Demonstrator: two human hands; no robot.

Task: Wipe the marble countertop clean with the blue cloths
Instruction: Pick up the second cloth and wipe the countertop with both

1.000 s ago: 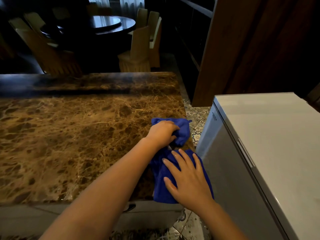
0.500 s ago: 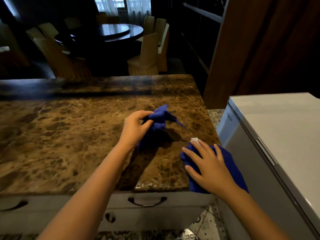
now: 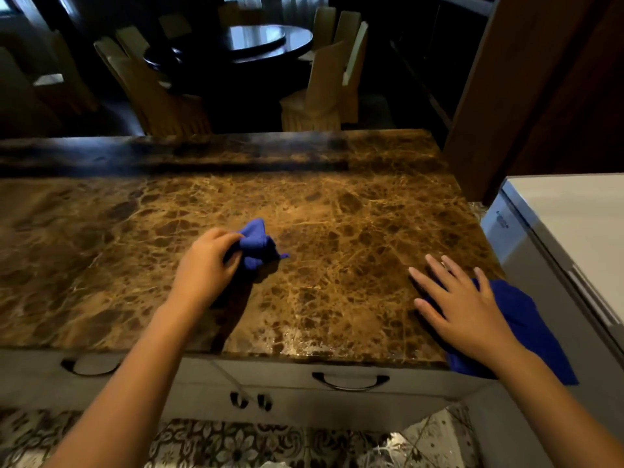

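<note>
A brown veined marble countertop (image 3: 337,214) fills the middle of the view. My left hand (image 3: 206,265) grips a bunched blue cloth (image 3: 256,244) that rests on the marble near the centre. My right hand (image 3: 462,302) lies flat with fingers spread on a second blue cloth (image 3: 520,319) at the counter's front right corner. That cloth hangs partly over the corner edge, and much of it is hidden under my palm.
A white appliance (image 3: 574,238) stands close against the counter's right side. Grey drawers with dark handles (image 3: 351,383) run below the front edge. Behind the counter are a dark round dining table (image 3: 256,38) with chairs and a wooden panel (image 3: 526,79) at right. Patterned floor tiles lie below.
My left hand has carried the bunched cloth away from the right corner toward the counter's middle. My right hand stayed pressed flat on the second cloth at the corner. The camera view shifted left.
</note>
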